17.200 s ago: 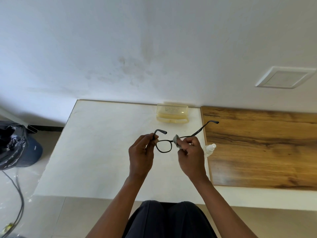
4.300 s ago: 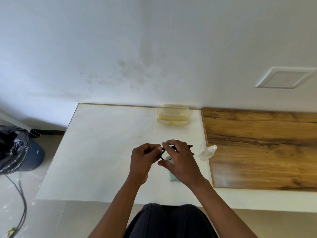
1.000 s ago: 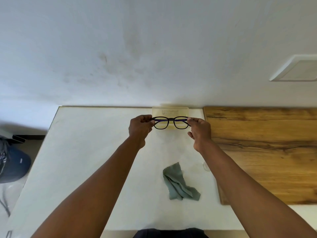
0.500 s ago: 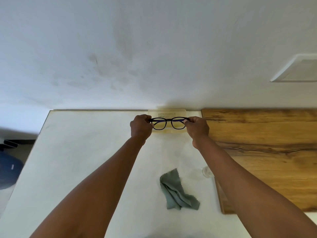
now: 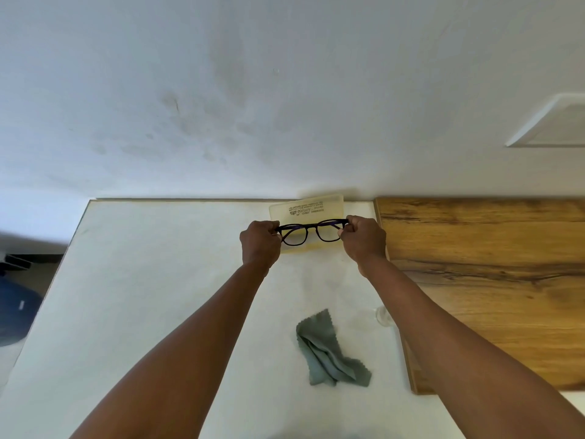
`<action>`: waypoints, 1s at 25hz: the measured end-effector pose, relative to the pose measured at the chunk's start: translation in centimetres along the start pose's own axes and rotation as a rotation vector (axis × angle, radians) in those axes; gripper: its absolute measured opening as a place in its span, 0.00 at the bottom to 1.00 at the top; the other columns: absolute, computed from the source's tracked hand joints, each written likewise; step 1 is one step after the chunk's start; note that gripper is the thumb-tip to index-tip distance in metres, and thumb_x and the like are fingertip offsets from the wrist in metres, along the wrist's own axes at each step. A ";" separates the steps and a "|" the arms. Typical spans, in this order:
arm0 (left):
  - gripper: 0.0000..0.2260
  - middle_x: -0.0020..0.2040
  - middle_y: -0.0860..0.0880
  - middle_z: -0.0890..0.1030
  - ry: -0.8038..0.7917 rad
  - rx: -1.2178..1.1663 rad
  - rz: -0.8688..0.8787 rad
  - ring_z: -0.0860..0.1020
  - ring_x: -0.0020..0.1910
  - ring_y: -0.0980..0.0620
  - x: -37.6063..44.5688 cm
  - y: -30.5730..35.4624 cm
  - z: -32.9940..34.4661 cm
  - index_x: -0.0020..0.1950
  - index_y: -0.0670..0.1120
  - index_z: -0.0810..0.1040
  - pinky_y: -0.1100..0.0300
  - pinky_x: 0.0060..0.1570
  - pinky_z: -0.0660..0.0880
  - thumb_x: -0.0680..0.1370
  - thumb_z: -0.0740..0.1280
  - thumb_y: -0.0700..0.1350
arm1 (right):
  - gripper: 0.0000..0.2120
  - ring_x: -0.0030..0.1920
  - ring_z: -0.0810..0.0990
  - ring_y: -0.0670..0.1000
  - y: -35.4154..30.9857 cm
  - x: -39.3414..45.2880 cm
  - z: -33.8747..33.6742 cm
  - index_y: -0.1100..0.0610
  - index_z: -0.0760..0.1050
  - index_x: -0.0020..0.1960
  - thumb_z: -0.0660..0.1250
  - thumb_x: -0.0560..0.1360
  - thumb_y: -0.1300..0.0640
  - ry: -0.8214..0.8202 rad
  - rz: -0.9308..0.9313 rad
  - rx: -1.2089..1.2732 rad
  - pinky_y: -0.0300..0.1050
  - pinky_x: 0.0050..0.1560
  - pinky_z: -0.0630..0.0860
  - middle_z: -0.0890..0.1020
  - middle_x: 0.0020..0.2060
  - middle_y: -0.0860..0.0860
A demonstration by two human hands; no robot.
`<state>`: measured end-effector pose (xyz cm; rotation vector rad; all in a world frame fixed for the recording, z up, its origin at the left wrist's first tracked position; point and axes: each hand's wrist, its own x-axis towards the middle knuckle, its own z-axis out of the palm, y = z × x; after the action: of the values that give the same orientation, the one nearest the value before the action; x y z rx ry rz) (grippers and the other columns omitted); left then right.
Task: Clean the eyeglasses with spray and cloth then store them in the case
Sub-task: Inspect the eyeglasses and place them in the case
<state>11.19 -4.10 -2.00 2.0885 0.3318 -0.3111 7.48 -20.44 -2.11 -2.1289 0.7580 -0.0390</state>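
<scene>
Both hands hold the folded black eyeglasses [image 5: 311, 232] by their ends, right over the open translucent yellow case [image 5: 306, 208] at the back of the white table [image 5: 152, 280]. My left hand [image 5: 260, 243] grips the left end, my right hand [image 5: 363, 239] the right end. The case's lid stands up against the wall, printed text showing. A crumpled grey-green cloth [image 5: 327, 353] lies on the table nearer to me. The clear spray bottle [image 5: 383, 315] lies beside the cloth, mostly hidden by my right forearm.
A wooden board [image 5: 490, 280] covers the table's right part. The white wall [image 5: 285, 106] rises directly behind the case. A white wall plate [image 5: 550, 125] is at the far right. A dark blue bin [image 5: 15, 312] stands on the floor at the left.
Over the last second both hands have carried the glasses slightly farther back and down onto the case. The cloth and bottle have stayed put.
</scene>
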 end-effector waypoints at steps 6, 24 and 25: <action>0.12 0.57 0.41 0.80 -0.004 0.016 0.007 0.77 0.54 0.44 -0.2 0.0 0.0 0.58 0.40 0.79 0.60 0.49 0.74 0.75 0.64 0.35 | 0.11 0.48 0.77 0.59 0.6 -0.2 -0.2 0.69 0.77 0.53 0.65 0.74 0.63 -0.021 -0.108 -0.170 0.45 0.48 0.71 0.81 0.42 0.62; 0.09 0.51 0.39 0.81 -0.006 0.158 0.112 0.78 0.51 0.42 0.2 -0.2 0.2 0.51 0.39 0.82 0.53 0.54 0.76 0.72 0.69 0.36 | 0.15 0.55 0.74 0.58 1.3 0.2 0.3 0.62 0.72 0.60 0.67 0.74 0.59 -0.056 -0.140 -0.297 0.38 0.46 0.63 0.74 0.56 0.61; 0.09 0.51 0.39 0.82 -0.007 0.147 0.097 0.79 0.51 0.42 0.2 -0.1 0.2 0.52 0.38 0.81 0.53 0.54 0.76 0.72 0.69 0.36 | 0.15 0.56 0.74 0.58 1.4 0.2 0.4 0.61 0.72 0.61 0.65 0.75 0.59 -0.055 -0.131 -0.287 0.38 0.46 0.63 0.73 0.57 0.62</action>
<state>11.34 -4.17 -2.27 2.2394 0.2077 -0.2918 7.11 -20.89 -3.43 -2.4395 0.6204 0.0621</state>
